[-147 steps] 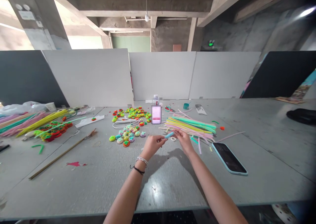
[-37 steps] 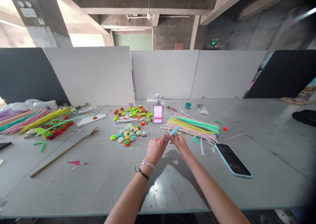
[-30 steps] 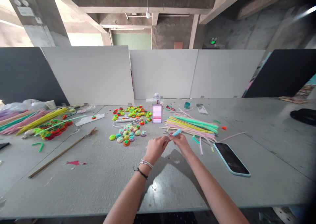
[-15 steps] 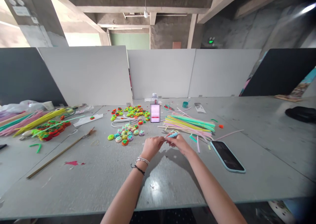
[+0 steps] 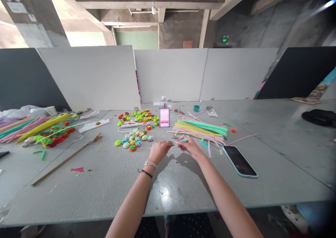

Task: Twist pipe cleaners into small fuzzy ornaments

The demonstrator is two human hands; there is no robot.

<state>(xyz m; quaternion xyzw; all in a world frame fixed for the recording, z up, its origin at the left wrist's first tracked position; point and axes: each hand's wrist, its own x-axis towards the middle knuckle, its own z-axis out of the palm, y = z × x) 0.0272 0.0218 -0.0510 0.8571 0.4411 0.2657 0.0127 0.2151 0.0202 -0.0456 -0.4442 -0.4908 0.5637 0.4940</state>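
Note:
My left hand is above the grey table, its fingers pinched together at the tips; whatever they hold is too small to make out. Just to its right, my right hand has closed fingers round a small light-blue thing. A small gap lies between the two hands' fingertips. Behind my right hand lies a bundle of fuzzy sticks in green, yellow and pink. Small pastel fuzzy pieces sit to the left of my left hand.
A phone lies on the right. An upright pink-screened device stands before a bottle. Red, yellow and green fuzzy pieces lie behind the pastel ones. A wooden stick and more fuzzy sticks are on the left.
My hands have moved slightly apart; their fingertips were together before and now show a gap. The whole view has shifted slightly.

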